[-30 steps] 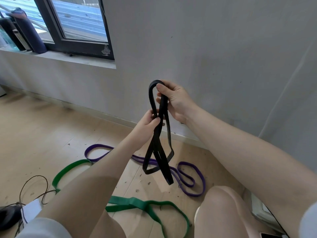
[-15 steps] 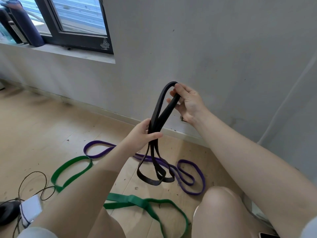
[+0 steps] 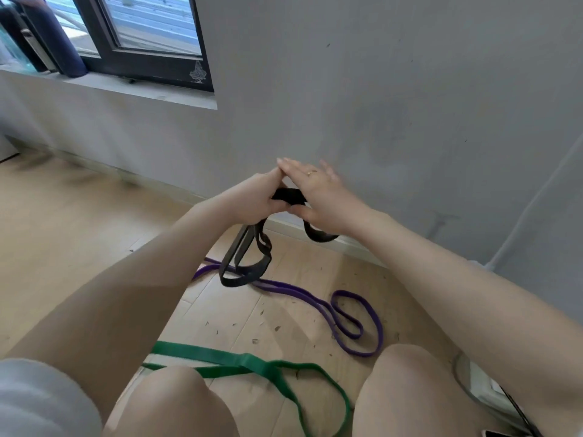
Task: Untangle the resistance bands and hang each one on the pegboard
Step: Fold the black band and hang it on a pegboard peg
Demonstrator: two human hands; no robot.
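Note:
A black resistance band point(image 3: 246, 266) hangs in folded loops from both my hands in front of the grey wall. My left hand point(image 3: 252, 200) grips its top part with curled fingers. My right hand point(image 3: 318, 193) pinches the same band with the thumb underneath while its fingers stretch out flat over it. A short black loop droops below my right wrist. A purple band point(image 3: 350, 313) lies coiled on the wooden floor beneath. A green band point(image 3: 252, 364) lies nearer my knees. No pegboard is in view.
A dark-framed window point(image 3: 142, 42) with a sill sits at the upper left, a dark bottle point(image 3: 67, 48) standing on the sill. My knees fill the bottom of the view. A white object with a cable point(image 3: 479, 383) lies at the lower right by the wall.
My hands have come together at the top of the black band, and the right hand has turned palm down with its fingers spread. The hanging loops now dangle lower and shorter.

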